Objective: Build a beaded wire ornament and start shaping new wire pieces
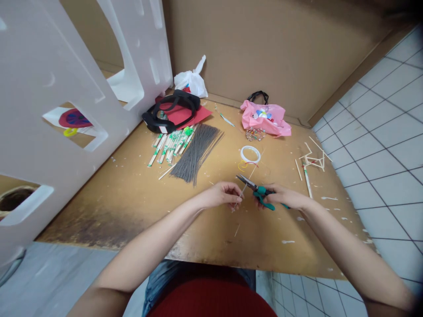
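Note:
Near the front middle of the table, my left hand [228, 195] pinches a thin greyish stick or wire [243, 189] between thumb and fingers. My right hand [280, 197] is wrapped round the green handles of a pair of scissors [253, 182]. Their blades point left and are parted, right by the upper end of the thin piece; whether they touch it I cannot tell. Just beyond the blades lies a roll of white tape [250, 149], with yellow and red thread [243, 165] beside it. A bundle of thin grey wires [198, 152] is left of the tape.
Wrapped chopsticks [172, 143] and a black headset [155, 125] on red paper [202, 113] lie back left. A white bag [191, 83] and pink bag [277, 119] stand behind. A wooden-stick frame [313, 161] sits right. A white plastic panel [82, 75] borders the left.

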A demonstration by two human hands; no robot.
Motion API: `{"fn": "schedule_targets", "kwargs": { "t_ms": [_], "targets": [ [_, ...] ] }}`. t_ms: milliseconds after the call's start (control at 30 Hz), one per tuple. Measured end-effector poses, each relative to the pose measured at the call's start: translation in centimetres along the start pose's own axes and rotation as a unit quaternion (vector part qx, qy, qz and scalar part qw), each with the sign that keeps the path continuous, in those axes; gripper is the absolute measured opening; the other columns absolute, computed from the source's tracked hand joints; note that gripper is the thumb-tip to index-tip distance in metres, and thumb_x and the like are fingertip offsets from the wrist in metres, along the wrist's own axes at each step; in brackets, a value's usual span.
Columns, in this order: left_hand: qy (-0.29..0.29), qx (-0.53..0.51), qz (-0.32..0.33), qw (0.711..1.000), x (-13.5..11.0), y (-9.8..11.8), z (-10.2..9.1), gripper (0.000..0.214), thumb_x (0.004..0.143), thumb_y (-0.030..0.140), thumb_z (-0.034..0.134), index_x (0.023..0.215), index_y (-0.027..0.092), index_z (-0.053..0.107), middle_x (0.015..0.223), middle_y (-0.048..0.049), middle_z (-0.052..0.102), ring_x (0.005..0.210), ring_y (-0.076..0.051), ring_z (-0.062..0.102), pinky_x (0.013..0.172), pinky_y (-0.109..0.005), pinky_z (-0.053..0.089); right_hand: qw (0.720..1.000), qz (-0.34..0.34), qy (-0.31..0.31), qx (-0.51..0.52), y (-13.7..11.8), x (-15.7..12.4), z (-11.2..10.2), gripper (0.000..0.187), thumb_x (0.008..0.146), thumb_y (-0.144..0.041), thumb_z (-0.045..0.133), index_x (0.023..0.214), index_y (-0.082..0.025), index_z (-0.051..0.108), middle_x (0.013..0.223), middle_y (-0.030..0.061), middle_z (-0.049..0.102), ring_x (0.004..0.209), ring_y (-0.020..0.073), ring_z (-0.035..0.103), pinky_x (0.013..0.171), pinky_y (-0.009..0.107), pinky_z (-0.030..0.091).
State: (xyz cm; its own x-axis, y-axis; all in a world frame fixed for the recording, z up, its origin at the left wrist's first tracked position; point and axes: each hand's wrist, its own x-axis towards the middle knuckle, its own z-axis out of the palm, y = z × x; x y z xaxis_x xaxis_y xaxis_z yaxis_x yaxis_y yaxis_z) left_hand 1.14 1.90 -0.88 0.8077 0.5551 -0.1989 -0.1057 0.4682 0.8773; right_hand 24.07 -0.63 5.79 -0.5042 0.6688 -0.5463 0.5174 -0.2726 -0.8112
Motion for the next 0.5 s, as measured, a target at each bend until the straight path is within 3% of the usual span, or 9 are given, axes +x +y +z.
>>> {"fn": "schedule_targets", "kwargs": {
  "t_ms": [500],
  "targets": [
    [-0.004,0.012,-0.011,1.0,0.12,-0.19,0.0,0.039,0.055,0.038,0.078,0.075,0.01,0.058,0.062,0.0,0.062,0.05,-0.01,0.06,0.049,-0.023,0.049,0.997,0.016,0.03,-0.063,0.36,0.13,0.3,0.018,0.07,-0.021,0.051,0.084,-0.012,0.058,0.074,0.0037,0.061,0.066,0.0137,0.057,0.054,0.023,0.043]
  ]
}}
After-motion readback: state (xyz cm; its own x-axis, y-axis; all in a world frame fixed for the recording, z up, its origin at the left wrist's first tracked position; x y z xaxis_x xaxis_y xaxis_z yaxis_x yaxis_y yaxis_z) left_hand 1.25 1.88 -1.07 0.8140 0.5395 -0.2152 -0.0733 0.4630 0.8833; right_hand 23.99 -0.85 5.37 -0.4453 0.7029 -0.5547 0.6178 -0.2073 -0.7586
